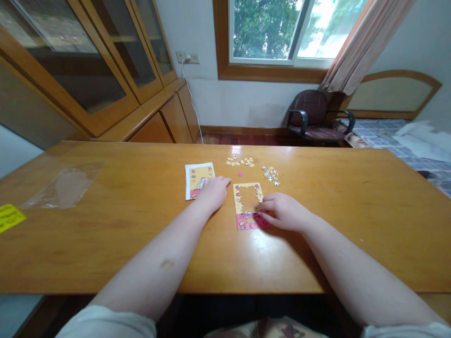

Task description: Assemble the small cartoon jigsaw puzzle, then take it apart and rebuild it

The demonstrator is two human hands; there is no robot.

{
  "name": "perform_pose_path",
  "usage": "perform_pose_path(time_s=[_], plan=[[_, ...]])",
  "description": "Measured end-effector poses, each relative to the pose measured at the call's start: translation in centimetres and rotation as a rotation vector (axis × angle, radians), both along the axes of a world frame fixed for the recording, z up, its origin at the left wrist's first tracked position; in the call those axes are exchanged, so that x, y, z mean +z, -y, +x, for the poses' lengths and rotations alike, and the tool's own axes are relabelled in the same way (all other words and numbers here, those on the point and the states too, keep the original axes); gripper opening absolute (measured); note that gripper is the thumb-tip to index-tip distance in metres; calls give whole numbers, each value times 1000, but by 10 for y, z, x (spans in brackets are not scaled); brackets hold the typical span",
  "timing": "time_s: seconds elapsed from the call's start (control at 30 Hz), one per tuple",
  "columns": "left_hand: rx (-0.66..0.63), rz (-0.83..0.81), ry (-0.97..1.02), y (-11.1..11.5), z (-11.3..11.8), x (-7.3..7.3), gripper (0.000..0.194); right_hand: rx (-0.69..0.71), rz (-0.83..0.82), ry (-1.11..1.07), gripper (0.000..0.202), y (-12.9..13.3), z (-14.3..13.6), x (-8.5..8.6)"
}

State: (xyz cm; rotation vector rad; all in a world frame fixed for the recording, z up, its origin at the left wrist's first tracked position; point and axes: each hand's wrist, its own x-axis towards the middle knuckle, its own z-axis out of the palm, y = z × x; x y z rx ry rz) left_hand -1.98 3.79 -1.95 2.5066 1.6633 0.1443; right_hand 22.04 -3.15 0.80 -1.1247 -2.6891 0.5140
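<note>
A partly assembled jigsaw puzzle (245, 222) lies on the wooden table, its yellow and pink border joined around an open middle. Over its right edge is my right hand (283, 212), fingers pinched together at the inner border; whatever they hold is too small to make out. My left hand (214, 191) rests on the lower right part of a printed picture sheet (193, 172), and its fingertips reach toward the puzzle. Behind the puzzle lie a single pink piece (241, 174), a group of yellow pieces (243, 162) and a group of whitish pieces (272, 174).
A clear plastic bag (70, 185) and a yellow label (11, 218) lie on the left of the table (141, 234). Beyond the table are a glass-door cabinet (116, 98), an office chair (312, 115) and a bed (380, 134).
</note>
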Motion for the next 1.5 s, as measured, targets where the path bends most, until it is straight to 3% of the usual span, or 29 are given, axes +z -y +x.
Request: perform_pose_path(time_s=[0.27,0.53,0.63,0.8,0.97,1.23,1.5], plan=[[40,-76,-9,9,5,7,24,7,17,-11,24,0,0,0],[-79,-105,380,14,7,16,23,2,2,5,25,1,-2,3],[-200,-273,450,19,9,22,15,6,11,14,26,1,-2,3],[-444,-542,376,27,10,29,18,17,5,15,26,1,-2,3],[-462,-696,327,32,12,31,16,33,7,7,26,3,-3,1],[-363,-557,189,38,21,26,9,76,-42,14,24,8,-9,6],[-316,-338,227,29,14,25,11,144,-161,98,35,21,-18,9]])
